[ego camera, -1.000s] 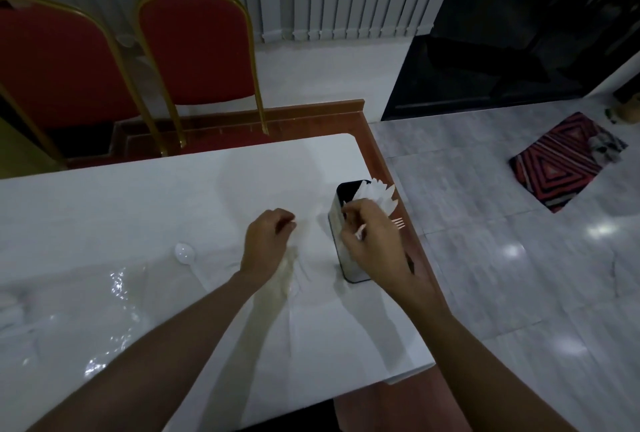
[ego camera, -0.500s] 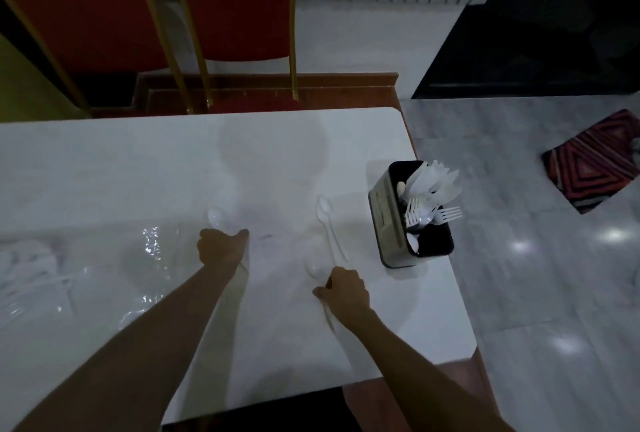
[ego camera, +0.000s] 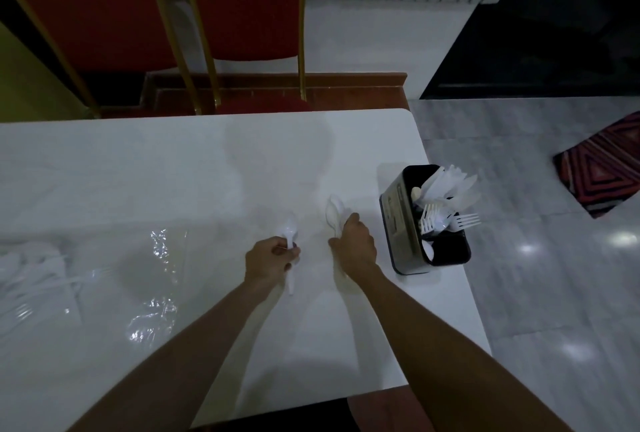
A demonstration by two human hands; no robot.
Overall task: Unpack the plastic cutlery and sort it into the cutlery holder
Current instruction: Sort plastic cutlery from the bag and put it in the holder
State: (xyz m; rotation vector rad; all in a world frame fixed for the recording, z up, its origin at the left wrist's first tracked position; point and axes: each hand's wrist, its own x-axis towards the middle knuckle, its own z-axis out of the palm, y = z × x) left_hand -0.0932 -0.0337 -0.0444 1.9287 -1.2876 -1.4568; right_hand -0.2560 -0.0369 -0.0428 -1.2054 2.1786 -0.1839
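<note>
My left hand (ego camera: 272, 260) grips a white plastic spoon (ego camera: 290, 230), bowl pointing away, handle sticking out below the fist. My right hand (ego camera: 355, 244) grips two white plastic spoons (ego camera: 334, 212) by the handles, just above the white table (ego camera: 173, 171). The black and silver cutlery holder (ego camera: 398, 220) stands at the table's right edge, to the right of my right hand. It holds white knives (ego camera: 453, 185) at the far end, forks (ego camera: 446, 220) in the middle and a spoon bowl near the front.
Clear plastic wrapping (ego camera: 152, 279) lies crumpled on the table to the left, with more white cutlery (ego camera: 31, 275) at the far left edge. Two red chairs (ego camera: 242, 5) stand behind the table. A patterned rug (ego camera: 602, 168) lies on the tiled floor at right.
My right hand left the holder, came down to the table and picked up the spoons lying there. My left hand took up a spoon and moved right, closer to the right hand.
</note>
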